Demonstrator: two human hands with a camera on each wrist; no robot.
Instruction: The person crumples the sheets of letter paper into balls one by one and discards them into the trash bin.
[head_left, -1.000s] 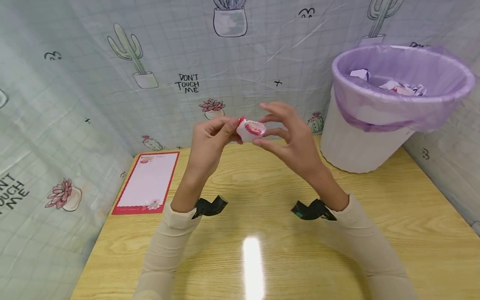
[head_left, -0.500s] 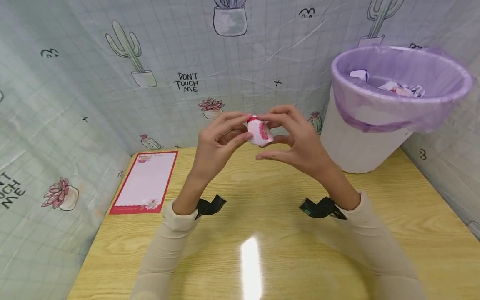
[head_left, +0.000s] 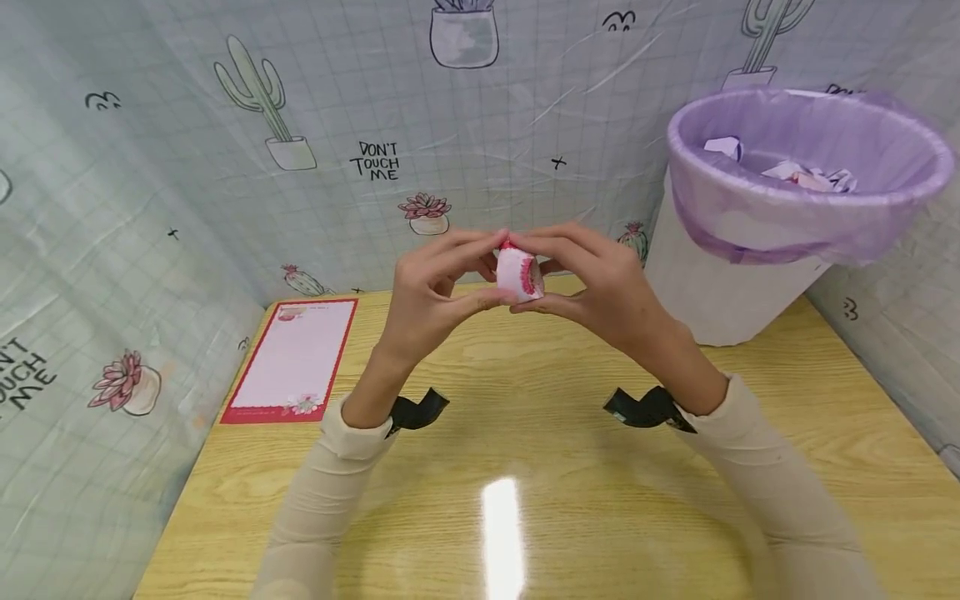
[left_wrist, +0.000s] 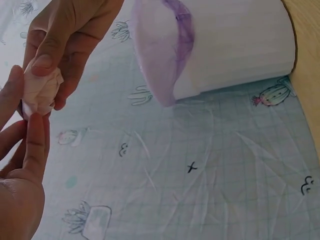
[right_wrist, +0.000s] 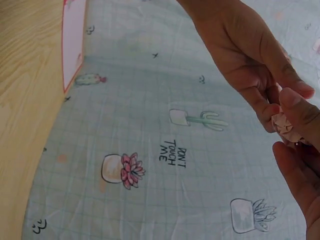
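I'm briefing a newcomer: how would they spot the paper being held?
On the right of the wooden table stands a white bin with a purple liner. Left of it, the left hand and right hand together pinch the red-and-white paper wad. Only this piece is held up: the red-bordered sheet lies flat, and the scraps sit inside the bin.
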